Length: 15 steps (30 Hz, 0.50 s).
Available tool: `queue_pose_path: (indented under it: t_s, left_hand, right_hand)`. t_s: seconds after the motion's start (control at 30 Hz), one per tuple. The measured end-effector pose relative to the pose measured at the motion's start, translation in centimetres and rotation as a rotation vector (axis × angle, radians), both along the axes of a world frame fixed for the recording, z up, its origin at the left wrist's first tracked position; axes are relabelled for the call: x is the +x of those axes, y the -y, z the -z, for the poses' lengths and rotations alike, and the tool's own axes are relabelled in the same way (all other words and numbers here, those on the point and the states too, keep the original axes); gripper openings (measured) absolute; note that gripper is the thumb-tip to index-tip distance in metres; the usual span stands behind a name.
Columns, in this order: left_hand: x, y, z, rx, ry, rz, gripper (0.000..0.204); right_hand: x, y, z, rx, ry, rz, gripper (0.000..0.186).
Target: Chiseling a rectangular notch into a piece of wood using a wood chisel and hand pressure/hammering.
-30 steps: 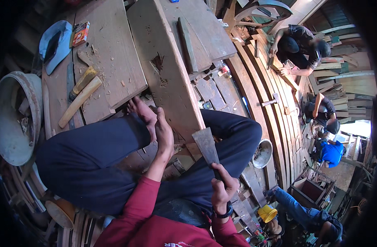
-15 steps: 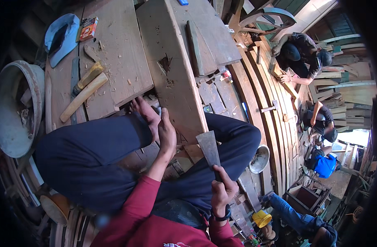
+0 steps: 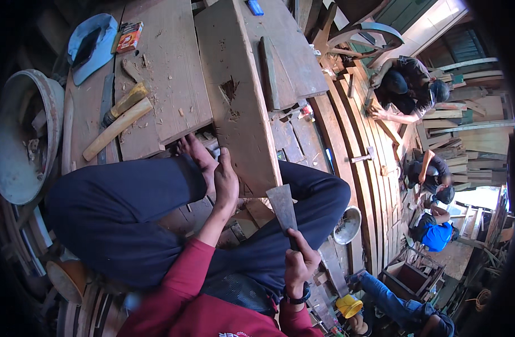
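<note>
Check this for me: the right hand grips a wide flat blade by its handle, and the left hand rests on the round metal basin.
One thing is wrong. In the head view the left hand rests on the near end of the long wooden plank, not on the round metal basin, which sits far to the left. The right hand does grip the wide flat blade.

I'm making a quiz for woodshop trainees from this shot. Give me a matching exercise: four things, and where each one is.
Things:
1. blade
2. plank
3. cap
4. left hand

Places:
A. far left corner of the bench
B. resting on the plank's near end
C. held in the right hand
D. lying along the bench, away from the person

Pairs: 1-C, 2-D, 3-A, 4-B
</note>
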<state>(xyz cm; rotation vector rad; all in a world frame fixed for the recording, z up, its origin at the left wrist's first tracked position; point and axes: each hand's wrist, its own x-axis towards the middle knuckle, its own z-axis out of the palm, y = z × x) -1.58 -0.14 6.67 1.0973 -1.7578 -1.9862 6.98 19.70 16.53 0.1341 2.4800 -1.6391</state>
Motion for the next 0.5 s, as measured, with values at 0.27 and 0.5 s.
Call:
queue_pose_path:
  t_s: [0.27, 0.5]
  left_hand:
    - [0.8, 0.3, 3.2, 0.195, 0.008, -0.092, 0.072]
    - [0.6, 0.0, 3.6, 0.229, 0.069, -0.059, 0.07]
  right_hand:
    - [-1.0, 0.0, 0.1, -0.066, 0.042, -0.003, 0.048]
    - [0.1, -1.1, 0.8, -0.047, -0.032, -0.01, 0.048]
